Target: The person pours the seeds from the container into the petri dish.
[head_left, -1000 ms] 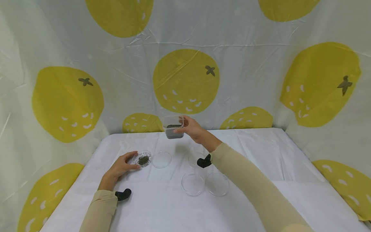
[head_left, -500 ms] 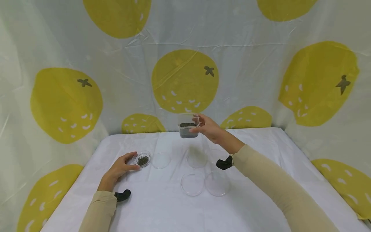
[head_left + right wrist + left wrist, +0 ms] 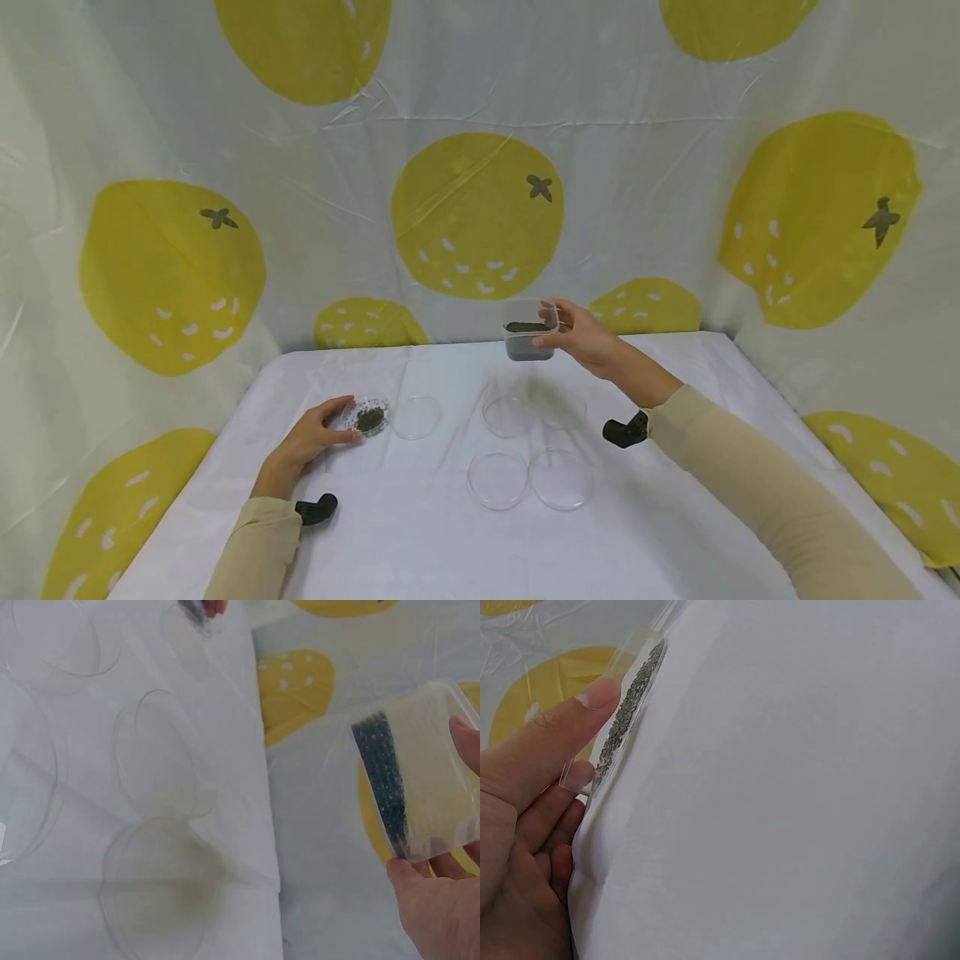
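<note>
In the head view my left hand (image 3: 311, 435) holds the side of a clear petri dish (image 3: 383, 403) at the left of the table. A small heap of dark greenish grains (image 3: 368, 419) lies in it. The left wrist view has the thumb and fingers gripping the edge of this dish, grains (image 3: 622, 720) spread along its bottom. My right hand (image 3: 588, 340) grips a clear square plastic container (image 3: 529, 343) held up above the far part of the table. Dark grains (image 3: 382, 772) fill its lower part, as the right wrist view shows.
A clear dish (image 3: 417, 417) lies right of the held one. Several more clear dishes stand mid-table, including a back dish (image 3: 505, 417) under the container's shadow and a front dish (image 3: 498, 481). A lemon-print curtain (image 3: 480, 217) hangs behind the white-covered table (image 3: 420, 542).
My right hand has carried the plastic container to the right, from near the left dishes to above the back middle ones. My left hand stays at the petri dish.
</note>
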A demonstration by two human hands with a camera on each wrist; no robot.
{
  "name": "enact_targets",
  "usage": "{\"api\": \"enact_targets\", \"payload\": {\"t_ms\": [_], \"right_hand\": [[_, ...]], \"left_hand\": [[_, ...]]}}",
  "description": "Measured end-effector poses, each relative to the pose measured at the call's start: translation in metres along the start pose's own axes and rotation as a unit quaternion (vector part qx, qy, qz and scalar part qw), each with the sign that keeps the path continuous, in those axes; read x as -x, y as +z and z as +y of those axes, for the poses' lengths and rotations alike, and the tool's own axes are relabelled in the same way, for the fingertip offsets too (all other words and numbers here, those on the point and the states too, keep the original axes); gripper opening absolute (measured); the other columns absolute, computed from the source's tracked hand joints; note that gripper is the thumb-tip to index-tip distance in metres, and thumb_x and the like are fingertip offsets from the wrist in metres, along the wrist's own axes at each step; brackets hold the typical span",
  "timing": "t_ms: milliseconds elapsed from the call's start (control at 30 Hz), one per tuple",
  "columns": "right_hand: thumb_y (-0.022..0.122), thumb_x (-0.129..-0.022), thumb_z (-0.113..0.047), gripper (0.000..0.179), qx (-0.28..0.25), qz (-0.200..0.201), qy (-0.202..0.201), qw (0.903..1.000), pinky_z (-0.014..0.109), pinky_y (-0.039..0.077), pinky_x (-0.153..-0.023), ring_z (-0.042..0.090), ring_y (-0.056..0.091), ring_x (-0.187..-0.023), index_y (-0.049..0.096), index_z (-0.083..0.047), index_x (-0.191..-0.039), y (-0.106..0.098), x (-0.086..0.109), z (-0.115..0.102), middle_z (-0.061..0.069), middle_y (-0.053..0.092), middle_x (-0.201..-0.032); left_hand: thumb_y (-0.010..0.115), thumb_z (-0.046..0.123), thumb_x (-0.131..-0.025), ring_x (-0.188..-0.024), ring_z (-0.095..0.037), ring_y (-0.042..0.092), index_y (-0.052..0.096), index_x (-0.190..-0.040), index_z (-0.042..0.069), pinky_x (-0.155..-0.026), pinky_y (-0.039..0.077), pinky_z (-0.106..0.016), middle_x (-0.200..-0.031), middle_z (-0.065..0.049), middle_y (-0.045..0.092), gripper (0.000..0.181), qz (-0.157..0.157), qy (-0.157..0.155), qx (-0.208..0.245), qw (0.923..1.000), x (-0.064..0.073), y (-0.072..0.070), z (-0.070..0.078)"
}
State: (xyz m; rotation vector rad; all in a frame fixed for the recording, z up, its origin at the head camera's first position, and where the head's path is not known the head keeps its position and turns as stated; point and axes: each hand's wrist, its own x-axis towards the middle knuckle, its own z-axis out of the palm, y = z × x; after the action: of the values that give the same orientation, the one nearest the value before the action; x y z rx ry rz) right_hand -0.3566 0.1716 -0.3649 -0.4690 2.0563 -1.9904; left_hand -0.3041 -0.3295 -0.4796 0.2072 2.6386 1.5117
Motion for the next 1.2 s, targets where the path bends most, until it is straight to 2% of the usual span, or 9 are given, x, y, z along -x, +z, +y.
{"api": "enact_targets", "payload": {"t_ms": [267, 400, 600, 733, 967, 1200], "right_hand": [[0.068, -0.095, 0.008, 0.088, 0.002, -0.002, -0.005, 1.0, 0.052, 0.026, -0.119, 0.04, 0.018, -0.152, 0.013, -0.001, -0.164, -0.013, 0.01, 0.001, 0.025, 0.019, -0.165], [0.067, -0.096, 0.009, 0.084, 0.002, -0.002, -0.008, 1.0, 0.046, 0.033, -0.115, 0.04, 0.025, -0.148, 0.016, 0.001, -0.163, -0.019, 0.013, 0.003, 0.025, 0.022, -0.163], [0.066, -0.096, 0.008, 0.08, 0.011, -0.001, -0.014, 0.9998, 0.035, 0.041, -0.106, 0.04, 0.026, -0.147, 0.019, 0.002, -0.161, -0.03, 0.02, 0.005, 0.025, 0.022, -0.162], [0.066, -0.096, 0.008, 0.083, 0.013, 0.003, -0.013, 0.9998, 0.036, 0.038, -0.109, 0.04, 0.023, -0.148, 0.016, 0.001, -0.162, -0.037, 0.025, 0.006, 0.026, 0.02, -0.162], [0.066, -0.095, 0.008, 0.088, 0.011, 0.009, -0.002, 0.9999, 0.05, 0.025, -0.12, 0.04, 0.017, -0.151, 0.012, 0.001, -0.164, -0.047, 0.034, 0.01, 0.027, 0.015, -0.165], [0.067, -0.096, 0.007, 0.089, 0.014, 0.017, 0.008, 0.9997, 0.055, 0.017, -0.122, 0.041, 0.014, -0.152, 0.011, 0.0, -0.164, -0.059, 0.043, 0.019, 0.026, 0.016, -0.165]], "left_hand": [[0.09, 0.016, -0.082, -0.152, -0.043, 0.019, 0.045, -0.153, -0.003, -0.121, 0.013, -0.061, -0.156, -0.025, 0.044, 0.087, 0.0, 0.005, -0.006, 1.0, 0.0, -0.001, -0.002], [0.091, 0.016, -0.081, -0.152, -0.043, 0.019, 0.045, -0.153, -0.003, -0.121, 0.014, -0.06, -0.155, -0.025, 0.044, 0.087, 0.001, 0.005, -0.011, 0.9999, -0.001, 0.0, -0.004], [0.092, 0.016, -0.08, -0.152, -0.042, 0.019, 0.046, -0.152, -0.003, -0.122, 0.013, -0.059, -0.155, -0.025, 0.045, 0.088, 0.002, 0.002, -0.009, 1.0, -0.004, 0.001, -0.006], [0.092, 0.016, -0.079, -0.153, -0.042, 0.019, 0.046, -0.152, -0.002, -0.122, 0.013, -0.059, -0.155, -0.024, 0.045, 0.088, 0.004, 0.001, -0.009, 1.0, -0.005, 0.001, -0.007], [0.092, 0.015, -0.079, -0.152, -0.042, 0.019, 0.046, -0.152, -0.003, -0.122, 0.013, -0.059, -0.154, -0.024, 0.046, 0.088, 0.005, 0.005, -0.009, 0.9999, -0.005, 0.0, -0.007], [0.092, 0.015, -0.079, -0.152, -0.042, 0.02, 0.047, -0.152, -0.003, -0.121, 0.013, -0.06, -0.153, -0.024, 0.047, 0.087, 0.004, 0.01, -0.009, 0.9999, -0.003, -0.001, -0.007]]}}
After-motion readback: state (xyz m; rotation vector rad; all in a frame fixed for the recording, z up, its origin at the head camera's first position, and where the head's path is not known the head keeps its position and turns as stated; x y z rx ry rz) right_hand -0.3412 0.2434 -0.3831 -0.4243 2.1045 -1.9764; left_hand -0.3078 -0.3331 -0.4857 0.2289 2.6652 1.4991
